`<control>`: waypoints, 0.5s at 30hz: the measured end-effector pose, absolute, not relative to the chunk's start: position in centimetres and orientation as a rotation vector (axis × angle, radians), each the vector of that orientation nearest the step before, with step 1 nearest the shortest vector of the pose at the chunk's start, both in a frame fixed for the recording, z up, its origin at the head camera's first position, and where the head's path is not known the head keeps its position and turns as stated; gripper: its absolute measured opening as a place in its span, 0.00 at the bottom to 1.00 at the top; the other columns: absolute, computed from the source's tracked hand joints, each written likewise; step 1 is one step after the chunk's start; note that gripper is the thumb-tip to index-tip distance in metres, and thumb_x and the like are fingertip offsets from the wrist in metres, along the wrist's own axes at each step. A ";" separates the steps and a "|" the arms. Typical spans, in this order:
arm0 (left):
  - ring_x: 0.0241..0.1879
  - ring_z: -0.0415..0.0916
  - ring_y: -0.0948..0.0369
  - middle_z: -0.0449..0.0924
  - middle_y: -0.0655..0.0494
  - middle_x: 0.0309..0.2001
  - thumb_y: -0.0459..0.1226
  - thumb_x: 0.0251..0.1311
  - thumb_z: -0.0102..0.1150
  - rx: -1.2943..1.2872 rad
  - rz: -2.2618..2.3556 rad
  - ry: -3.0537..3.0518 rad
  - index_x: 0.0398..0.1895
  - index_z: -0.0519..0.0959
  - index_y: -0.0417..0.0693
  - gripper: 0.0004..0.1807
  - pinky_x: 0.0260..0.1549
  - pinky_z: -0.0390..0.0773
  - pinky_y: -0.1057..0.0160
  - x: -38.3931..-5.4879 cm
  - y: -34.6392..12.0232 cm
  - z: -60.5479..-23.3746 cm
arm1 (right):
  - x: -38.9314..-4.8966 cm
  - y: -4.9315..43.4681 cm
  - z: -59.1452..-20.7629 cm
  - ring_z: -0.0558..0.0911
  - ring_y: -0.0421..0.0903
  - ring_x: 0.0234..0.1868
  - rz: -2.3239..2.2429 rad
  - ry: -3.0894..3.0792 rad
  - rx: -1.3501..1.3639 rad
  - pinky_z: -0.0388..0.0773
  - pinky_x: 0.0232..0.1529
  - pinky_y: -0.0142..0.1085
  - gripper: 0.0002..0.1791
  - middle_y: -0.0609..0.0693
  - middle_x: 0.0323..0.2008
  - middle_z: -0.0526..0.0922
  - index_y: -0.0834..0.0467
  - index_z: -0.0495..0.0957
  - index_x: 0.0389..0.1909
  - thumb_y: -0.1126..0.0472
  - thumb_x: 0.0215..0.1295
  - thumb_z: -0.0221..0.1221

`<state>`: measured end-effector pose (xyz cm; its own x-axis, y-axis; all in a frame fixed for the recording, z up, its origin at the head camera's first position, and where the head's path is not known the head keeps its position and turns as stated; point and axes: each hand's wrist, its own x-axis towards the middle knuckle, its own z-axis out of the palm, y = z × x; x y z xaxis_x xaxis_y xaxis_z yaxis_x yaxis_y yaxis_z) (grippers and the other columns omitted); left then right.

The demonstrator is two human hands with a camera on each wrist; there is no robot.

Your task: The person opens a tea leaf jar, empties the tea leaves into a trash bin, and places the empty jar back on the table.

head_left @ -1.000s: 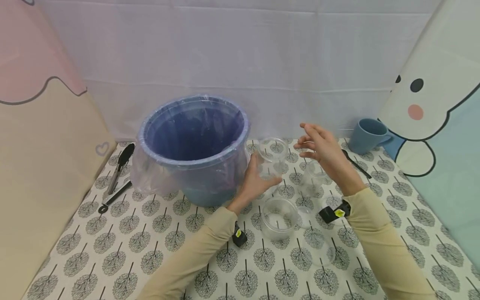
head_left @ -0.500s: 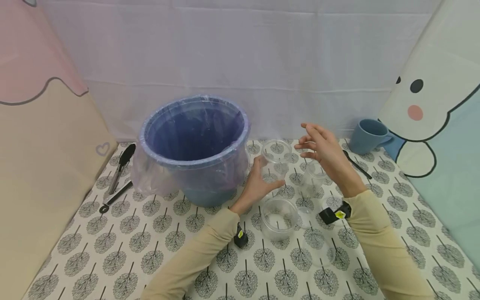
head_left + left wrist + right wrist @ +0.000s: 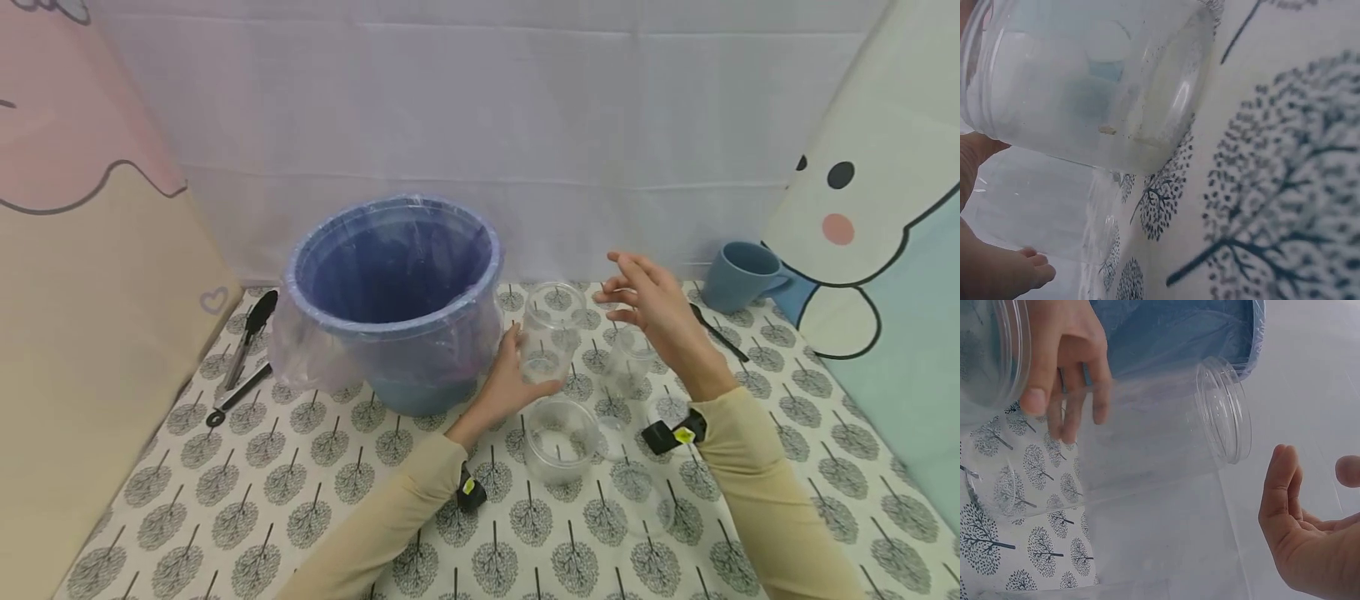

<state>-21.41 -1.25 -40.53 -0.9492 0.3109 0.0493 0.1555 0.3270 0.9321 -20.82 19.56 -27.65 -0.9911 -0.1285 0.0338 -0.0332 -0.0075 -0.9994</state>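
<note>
A tall clear jar (image 3: 555, 333) without a lid stands upright on the patterned cloth, right of the lined blue bin. My left hand (image 3: 510, 379) is at the jar's near left side, thumb and fingers spread apart. Its straight fingers overlap the jar in the right wrist view, where the threaded rim (image 3: 1225, 412) shows plainly. My right hand (image 3: 648, 312) hovers right of the jar, loosely bent fingers holding nothing. A short wide clear jar (image 3: 557, 462) stands in front of the tall one; it fills the top of the left wrist view, a small brown speck on its wall.
The blue bin (image 3: 420, 400) with its bag stands left of centre. Tongs (image 3: 240, 367) lie at far left. A smaller clear jar (image 3: 628, 375) and a clear round lid (image 3: 643, 504) lie near my right arm. A blue mug (image 3: 731, 287) and black spoon (image 3: 720, 335) are at back right.
The tall jar has shifted slightly right to its present place. My left hand has drawn a little toward me and left, off the jar's side. My right hand has stayed nearly still.
</note>
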 end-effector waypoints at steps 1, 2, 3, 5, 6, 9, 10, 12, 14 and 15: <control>0.72 0.53 0.45 0.53 0.38 0.73 0.40 0.49 0.74 0.427 1.677 2.441 0.77 0.41 0.43 0.60 0.69 0.57 0.44 -21.2 -1.5 -40.6 | -20.8 19.6 -27.7 0.82 0.39 0.41 -2.176 2.164 -0.178 0.81 0.41 0.30 0.36 0.47 0.35 0.74 0.61 0.54 0.73 0.44 0.73 0.48; 0.72 0.53 0.45 0.53 0.38 0.73 0.41 0.51 0.73 0.423 1.661 2.442 0.77 0.41 0.42 0.58 0.69 0.57 0.44 -21.0 -1.8 -40.7 | -20.8 19.6 -27.7 0.82 0.39 0.41 -2.175 2.166 -0.179 0.81 0.41 0.30 0.37 0.46 0.35 0.75 0.61 0.54 0.73 0.44 0.73 0.48; 0.72 0.53 0.45 0.53 0.38 0.73 0.41 0.52 0.72 0.425 1.650 2.441 0.77 0.42 0.41 0.57 0.69 0.58 0.43 -20.9 -2.1 -40.8 | -20.8 19.6 -27.7 0.82 0.39 0.41 -2.173 2.170 -0.179 0.81 0.41 0.30 0.37 0.46 0.35 0.75 0.60 0.54 0.74 0.44 0.73 0.48; 0.73 0.52 0.44 0.52 0.37 0.73 0.40 0.57 0.68 0.436 1.632 2.424 0.76 0.43 0.40 0.53 0.69 0.57 0.42 -20.4 -2.7 -40.9 | -20.8 19.7 -27.7 0.82 0.39 0.41 -2.171 2.181 -0.179 0.81 0.41 0.29 0.37 0.46 0.35 0.75 0.60 0.54 0.74 0.43 0.73 0.48; 0.73 0.51 0.44 0.52 0.37 0.73 0.40 0.58 0.66 0.442 1.622 2.416 0.76 0.44 0.40 0.51 0.69 0.56 0.42 -20.2 -3.0 -40.9 | -20.7 19.8 -27.7 0.82 0.39 0.41 -2.176 2.182 -0.178 0.81 0.41 0.29 0.37 0.46 0.35 0.75 0.60 0.54 0.74 0.43 0.73 0.48; 0.73 0.50 0.44 0.50 0.37 0.74 0.38 0.62 0.61 0.457 1.612 2.371 0.76 0.44 0.38 0.46 0.70 0.54 0.42 -19.2 -3.8 -40.9 | -20.3 20.2 -27.9 0.82 0.40 0.42 -2.200 2.188 -0.180 0.81 0.39 0.29 0.35 0.47 0.36 0.75 0.59 0.56 0.73 0.44 0.73 0.49; 0.73 0.50 0.43 0.49 0.36 0.74 0.38 0.63 0.60 0.469 1.606 2.356 0.76 0.44 0.38 0.45 0.70 0.54 0.42 -18.8 -4.1 -40.9 | -20.1 20.3 -27.9 0.82 0.41 0.42 -2.212 2.191 -0.181 0.81 0.39 0.29 0.34 0.47 0.36 0.75 0.58 0.58 0.72 0.44 0.73 0.49; 0.73 0.51 0.42 0.49 0.36 0.74 0.38 0.65 0.59 0.492 1.590 2.341 0.76 0.44 0.38 0.44 0.70 0.56 0.43 -18.0 -4.8 -40.8 | -19.6 20.6 -28.0 0.82 0.42 0.42 -2.237 2.199 -0.186 0.81 0.38 0.30 0.32 0.48 0.37 0.75 0.57 0.60 0.70 0.44 0.72 0.50; 0.71 0.54 0.41 0.50 0.37 0.74 0.39 0.65 0.58 0.519 1.568 2.343 0.76 0.45 0.39 0.44 0.68 0.58 0.43 -17.1 -5.6 -40.5 | -19.0 21.0 -28.0 0.82 0.42 0.42 -2.257 2.224 -0.192 0.81 0.37 0.30 0.31 0.49 0.38 0.75 0.56 0.62 0.69 0.45 0.72 0.50; 0.71 0.55 0.40 0.51 0.36 0.74 0.39 0.65 0.58 0.551 1.570 2.347 0.76 0.45 0.39 0.44 0.68 0.60 0.43 -16.7 -6.0 -40.3 | -18.7 21.2 -28.1 0.82 0.42 0.43 -2.259 2.246 -0.202 0.81 0.37 0.30 0.30 0.49 0.39 0.75 0.55 0.63 0.69 0.45 0.72 0.50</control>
<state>-16.67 -6.05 -40.34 -0.8932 0.4495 -0.0079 0.1644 0.3429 0.9249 -18.68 21.23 -28.08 -0.9907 -0.0536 0.1250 -0.1246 -0.0093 -0.9922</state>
